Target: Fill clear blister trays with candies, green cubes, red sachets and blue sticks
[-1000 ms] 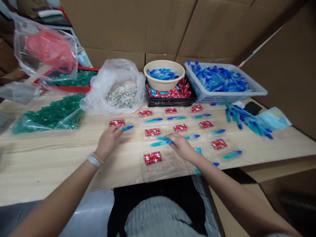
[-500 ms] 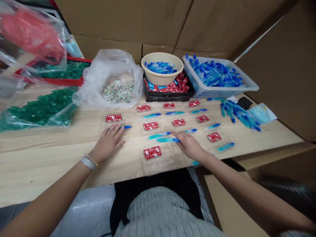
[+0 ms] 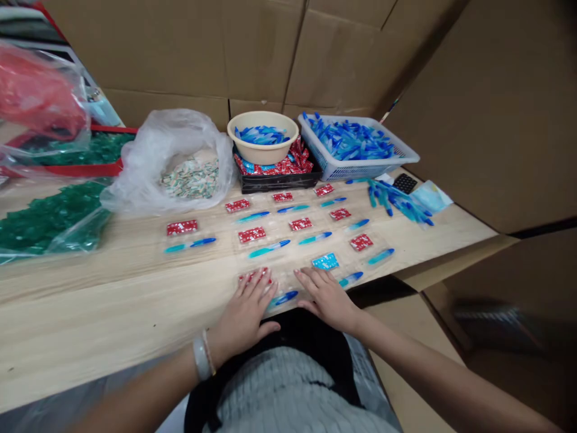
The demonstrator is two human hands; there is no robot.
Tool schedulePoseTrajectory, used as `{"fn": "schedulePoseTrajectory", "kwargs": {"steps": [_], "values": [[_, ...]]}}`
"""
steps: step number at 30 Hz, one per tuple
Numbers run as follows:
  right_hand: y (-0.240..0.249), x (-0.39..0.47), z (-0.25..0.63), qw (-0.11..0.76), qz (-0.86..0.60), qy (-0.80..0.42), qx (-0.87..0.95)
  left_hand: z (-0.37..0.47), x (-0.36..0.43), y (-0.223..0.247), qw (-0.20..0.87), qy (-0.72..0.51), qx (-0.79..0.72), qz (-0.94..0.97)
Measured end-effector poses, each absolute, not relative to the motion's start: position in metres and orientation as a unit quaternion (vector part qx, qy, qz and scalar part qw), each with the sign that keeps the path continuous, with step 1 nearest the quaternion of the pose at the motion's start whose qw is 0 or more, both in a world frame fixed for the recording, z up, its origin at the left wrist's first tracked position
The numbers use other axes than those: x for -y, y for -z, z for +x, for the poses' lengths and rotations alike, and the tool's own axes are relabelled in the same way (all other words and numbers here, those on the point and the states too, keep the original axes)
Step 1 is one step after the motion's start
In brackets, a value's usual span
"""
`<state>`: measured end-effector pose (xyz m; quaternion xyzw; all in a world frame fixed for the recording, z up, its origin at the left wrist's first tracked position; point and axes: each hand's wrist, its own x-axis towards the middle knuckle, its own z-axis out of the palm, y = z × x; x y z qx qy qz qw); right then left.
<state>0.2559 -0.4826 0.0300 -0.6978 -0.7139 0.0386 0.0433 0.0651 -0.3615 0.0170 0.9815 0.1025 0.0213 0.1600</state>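
Note:
My left hand (image 3: 246, 310) lies flat with fingers spread, its fingertips over a red patterned packet (image 3: 243, 279) that they partly cover. Between my hands lies a slim, tapered blue-and-teal pen-like piece (image 3: 285, 298) on clear plastic. My right hand (image 3: 328, 299) is open and empty; its fingers rest on the clear plastic, just below a light-blue patterned packet (image 3: 325, 261). Another pen-like piece (image 3: 350, 279) sits right of that hand. Beyond both hands, several red packets (image 3: 252, 234) are laid out in rows, each with a pen-like piece (image 3: 269, 248) beside it.
At the back stand a cream bowl (image 3: 264, 155) of pen-like pieces on a black box (image 3: 279, 183) of packets, and a white basket (image 3: 360, 167). Further left are a plastic bag (image 3: 135, 180) of small pieces and a bag of green pieces (image 3: 49, 222). Loose pen-like pieces (image 3: 396, 201) lie right.
My left hand has left the far-left packet and come to the front one. My right hand has drawn nearer and let go of the pen-like piece. The view has shifted.

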Motion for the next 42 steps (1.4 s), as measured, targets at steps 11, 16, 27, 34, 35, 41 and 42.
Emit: {"fn": "schedulePoseTrajectory", "kwargs": {"steps": [11,16,27,34,35,41,42], "values": [[0.013,0.564,0.312,0.021,-0.781,0.079,0.619,0.15,0.339,0.002,0.09,-0.045,-0.177,0.979],[0.02,0.549,0.337,0.071,-0.778,0.08,0.62,0.119,0.35,-0.013,0.088,-0.007,-0.131,0.987],[-0.027,0.417,0.503,0.101,-0.836,0.068,0.535,0.115,0.351,-0.037,0.072,0.001,-0.206,0.976],[0.018,0.311,0.498,0.059,-0.891,-0.08,0.444,0.058,0.289,-0.021,0.03,-0.024,-0.38,0.924],[0.028,0.308,0.496,0.047,-0.895,-0.078,0.437,0.048,0.275,-0.015,0.019,-0.032,-0.419,0.907],[0.028,0.308,0.472,0.042,-0.912,0.027,0.407,0.025,0.228,0.008,0.021,-0.051,-0.478,0.876],[0.017,0.306,0.461,0.067,-0.904,0.065,0.417,0.026,0.224,0.006,0.028,-0.064,-0.474,0.878]]}}
